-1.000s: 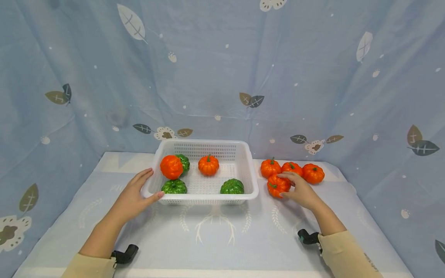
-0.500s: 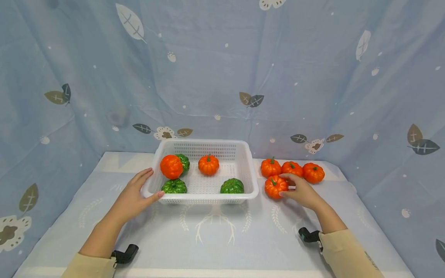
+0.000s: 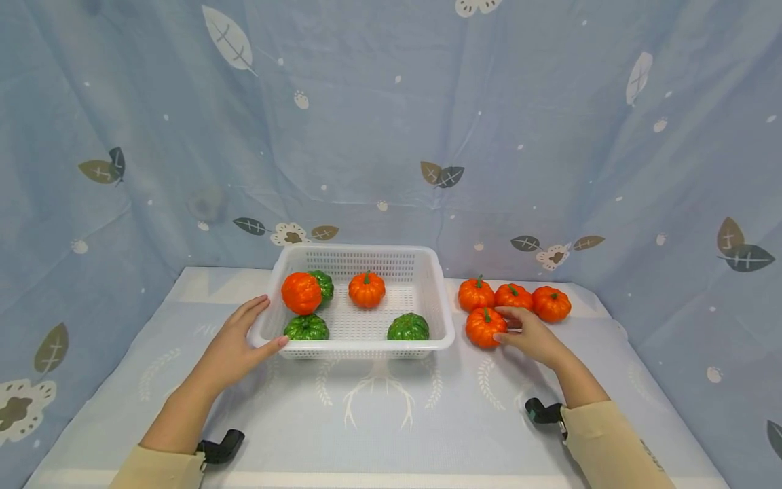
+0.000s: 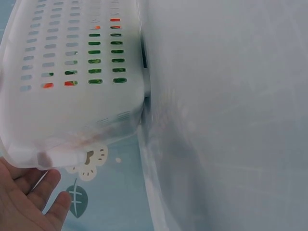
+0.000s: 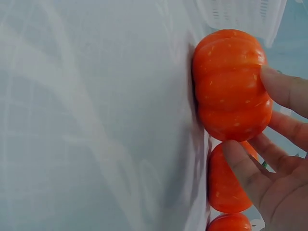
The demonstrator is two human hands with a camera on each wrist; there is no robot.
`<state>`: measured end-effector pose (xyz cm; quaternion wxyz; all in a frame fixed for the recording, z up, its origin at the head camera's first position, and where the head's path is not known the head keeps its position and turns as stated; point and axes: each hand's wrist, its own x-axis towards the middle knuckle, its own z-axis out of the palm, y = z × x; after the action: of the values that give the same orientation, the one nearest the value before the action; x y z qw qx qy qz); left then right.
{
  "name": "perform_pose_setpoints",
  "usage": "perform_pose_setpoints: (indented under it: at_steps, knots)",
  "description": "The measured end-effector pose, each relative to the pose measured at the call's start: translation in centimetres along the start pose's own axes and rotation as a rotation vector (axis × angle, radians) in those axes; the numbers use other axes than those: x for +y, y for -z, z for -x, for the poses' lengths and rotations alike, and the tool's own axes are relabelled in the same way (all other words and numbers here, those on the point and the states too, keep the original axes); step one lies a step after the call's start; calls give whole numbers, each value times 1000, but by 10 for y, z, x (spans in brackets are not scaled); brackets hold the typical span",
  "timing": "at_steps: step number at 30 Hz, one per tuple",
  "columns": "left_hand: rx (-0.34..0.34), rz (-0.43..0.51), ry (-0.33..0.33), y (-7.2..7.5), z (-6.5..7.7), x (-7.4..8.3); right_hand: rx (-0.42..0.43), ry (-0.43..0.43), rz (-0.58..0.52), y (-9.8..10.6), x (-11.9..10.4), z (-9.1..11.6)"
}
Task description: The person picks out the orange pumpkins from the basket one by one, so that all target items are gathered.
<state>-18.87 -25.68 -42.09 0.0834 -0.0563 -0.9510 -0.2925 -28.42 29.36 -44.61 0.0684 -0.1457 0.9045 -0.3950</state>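
Beside the basket's right end, my right hand (image 3: 530, 334) holds a small orange pumpkin (image 3: 484, 329), thumb near its front and fingers at its right side. In the right wrist view the ribbed side of that pumpkin (image 5: 232, 89) meets the thumb and fingertips, and its base is close to the table. My left hand (image 3: 235, 348) rests with loosely spread fingers at the left end of the white basket (image 3: 366, 346), thumb tip at the front rim. The left wrist view has these fingers (image 4: 45, 187) right at the rim of the perforated basket (image 4: 57, 115).
Inside the basket are an orange pumpkin (image 3: 301, 293) at the left, another orange pumpkin (image 3: 366, 291) at the back, and green pumpkins (image 3: 408, 327) at the left and front right. Three orange pumpkins (image 3: 551, 304) line the table's back right, before a blue patterned curtain (image 3: 391, 122).
My right hand has drawn the orange pumpkin slightly left and turned it so that its stem points up rather than toward the left. The left hand and the basket have stayed put.
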Motion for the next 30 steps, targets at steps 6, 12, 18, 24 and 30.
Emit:
perform_pose_setpoints:
  at_steps: [6,12,18,24,30]
  knots:
    - [0,1,1,-1,0,-2,-9,-11,-19,1,2,-1]
    - [5,3,0,-2,-1,-2,-25,8,-14,2,4,-1]
    - [6,1,4,-2,0,-2,-40,14,-29,3,2,0]
    - [0,2,7,0,0,0,-43,20,-43,4,2,1]
    - [4,0,-3,0,0,0,-44,-9,-51,4,2,1]
